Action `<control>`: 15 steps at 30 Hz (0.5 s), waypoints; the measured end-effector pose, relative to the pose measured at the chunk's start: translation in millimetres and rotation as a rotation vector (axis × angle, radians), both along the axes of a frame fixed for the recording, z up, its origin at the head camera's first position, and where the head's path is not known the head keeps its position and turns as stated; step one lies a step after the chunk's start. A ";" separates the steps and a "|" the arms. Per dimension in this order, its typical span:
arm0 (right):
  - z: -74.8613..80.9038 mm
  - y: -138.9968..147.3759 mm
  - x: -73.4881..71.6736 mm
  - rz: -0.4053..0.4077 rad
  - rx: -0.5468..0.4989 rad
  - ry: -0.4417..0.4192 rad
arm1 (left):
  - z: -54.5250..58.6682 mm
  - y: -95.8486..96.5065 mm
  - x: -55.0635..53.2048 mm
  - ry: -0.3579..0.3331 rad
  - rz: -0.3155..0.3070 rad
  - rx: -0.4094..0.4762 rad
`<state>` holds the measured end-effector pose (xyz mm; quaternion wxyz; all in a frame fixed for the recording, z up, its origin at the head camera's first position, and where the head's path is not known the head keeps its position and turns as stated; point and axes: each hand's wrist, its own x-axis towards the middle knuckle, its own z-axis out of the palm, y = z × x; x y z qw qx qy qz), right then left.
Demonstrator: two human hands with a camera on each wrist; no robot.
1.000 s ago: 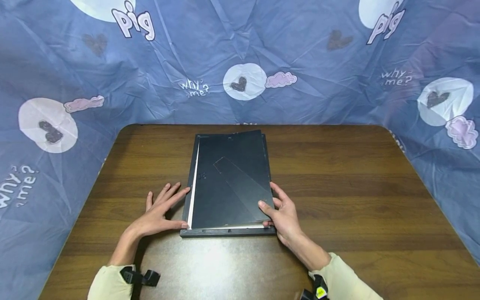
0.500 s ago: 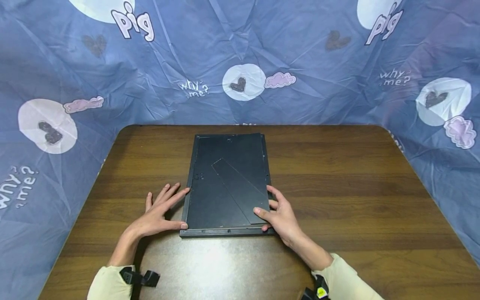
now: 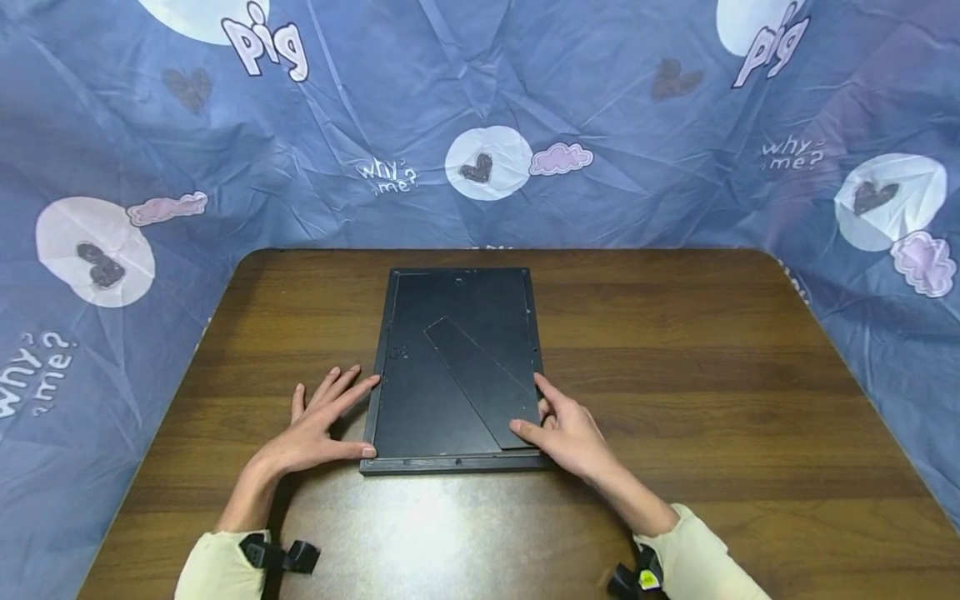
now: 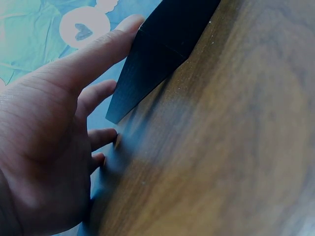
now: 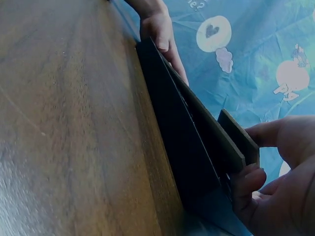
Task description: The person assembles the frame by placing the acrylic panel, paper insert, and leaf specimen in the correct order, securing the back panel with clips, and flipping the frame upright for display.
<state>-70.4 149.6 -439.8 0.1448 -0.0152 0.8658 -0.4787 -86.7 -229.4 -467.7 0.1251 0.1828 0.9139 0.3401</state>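
Left hand (image 3: 318, 433): fingers straight and spread, gripping nothing; thumb and forefinger touch the left side of the picture frame (image 3: 450, 464). The left wrist view adds the frame's thick side wall and the undersides of the fingers, the smaller ones near the table (image 3: 712, 375).

Picture frame: black, back upward, on the table between the two hands, its short side nearest the person. Backing board (image 3: 442, 400): black, lying over the frame's back. Stand (image 3: 476, 379): a slanted flap on the board, widening toward the near right corner. From the head it looks nearly flush; the right wrist view alone shows the board's near right corner raised above the frame, with a gap beneath, and the stand's end lifted off the board.

Right hand (image 3: 573, 437): pinching board and stand at that corner, thumb above; only the right wrist view shows fingers curled below the edge.

Against one second ago: the board, then skewed past the frame's far side with a white strip bared at left and near edges, now sits squared within the rim, the strip covered. Left hand unmoved.
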 end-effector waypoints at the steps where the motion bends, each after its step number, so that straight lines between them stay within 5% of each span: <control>1: -0.1 0.2 -0.4 0.001 0.004 0.000 | 0.2 0.0 -0.1 0.001 -0.001 0.000; 15: 1.3 -0.9 -6.9 0.079 0.136 0.073 | 0.9 -0.7 0.5 -0.001 -0.010 0.012</control>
